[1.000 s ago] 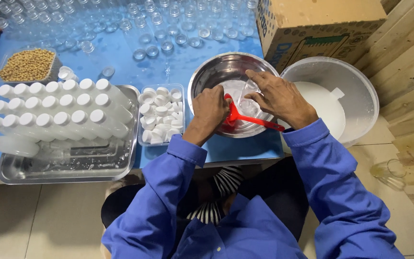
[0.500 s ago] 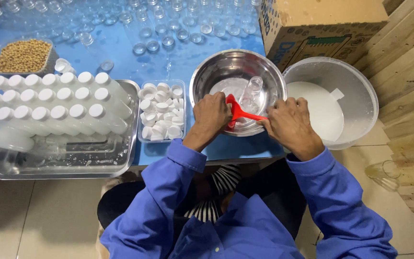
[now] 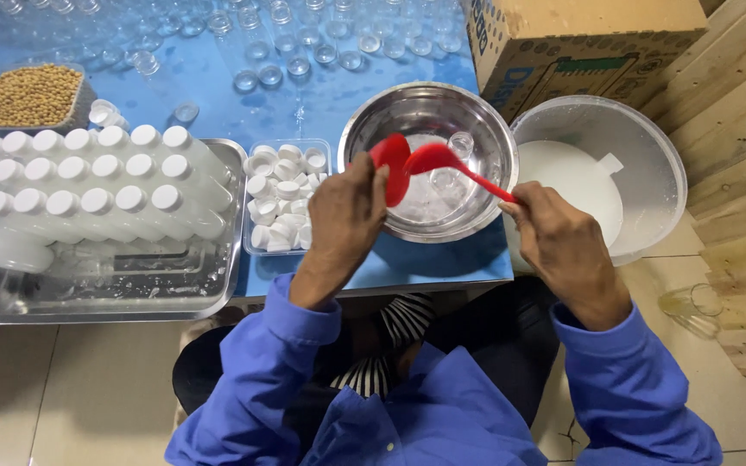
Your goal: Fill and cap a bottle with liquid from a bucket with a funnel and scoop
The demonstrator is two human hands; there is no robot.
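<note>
- blue tabletop fills the view ahead of both hands, with a tiled floor below it and wooden planks off beyond the right hand.
- brown cardboard box stands ahead of the right hand, at the table's far corner.
- round white plastic bucket holding white liquid sits just outboard of the right hand.
- rectangular steel tray lies well to the outer side of the left hand, carrying rows of clear bottles with white caps laid on their sides.
- round shiny steel bowl sits just ahead of and between the two hands, with small clear glass vials inside.
- clear plastic tub of loose white caps is just beside the left hand, on its outer side.
- clear tub of yellow beans sits far ahead of the left hand.
- left hand is closed around a red plastic funnel, held over the bowl's near rim.
- right hand is curled shut on the handle of a red plastic ladle, whose scoop touches the funnel.
</note>
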